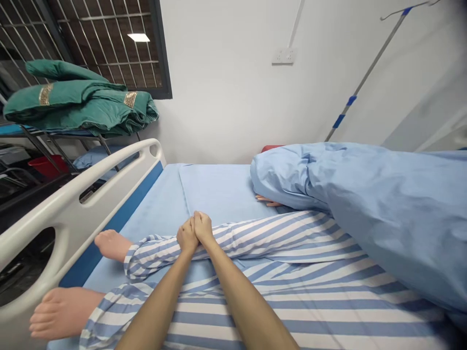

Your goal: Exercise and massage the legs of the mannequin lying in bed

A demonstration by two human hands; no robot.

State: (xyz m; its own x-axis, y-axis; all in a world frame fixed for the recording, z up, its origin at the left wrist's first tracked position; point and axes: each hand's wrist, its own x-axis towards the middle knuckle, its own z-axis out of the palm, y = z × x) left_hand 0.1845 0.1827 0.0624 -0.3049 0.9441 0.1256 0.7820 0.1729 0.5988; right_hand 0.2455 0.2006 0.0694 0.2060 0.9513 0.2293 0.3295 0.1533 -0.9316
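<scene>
Two legs in blue-and-white striped trousers lie stretched out on a bed, and they look like a manikin's. My left hand and my right hand sit side by side, touching, on the lower part of the far leg. The fingers of both curl over its far side, so their tips are hidden. The far bare foot points up and left, and the near bare foot rests closer to me. A light blue quilt covers the upper body. Some fingers show from under it.
A white footboard closes the bed's left end. Light blue sheet shows beyond the legs. Folded green bedding lies on a rack below the barred window. An IV pole stands at the back right, near a wall socket.
</scene>
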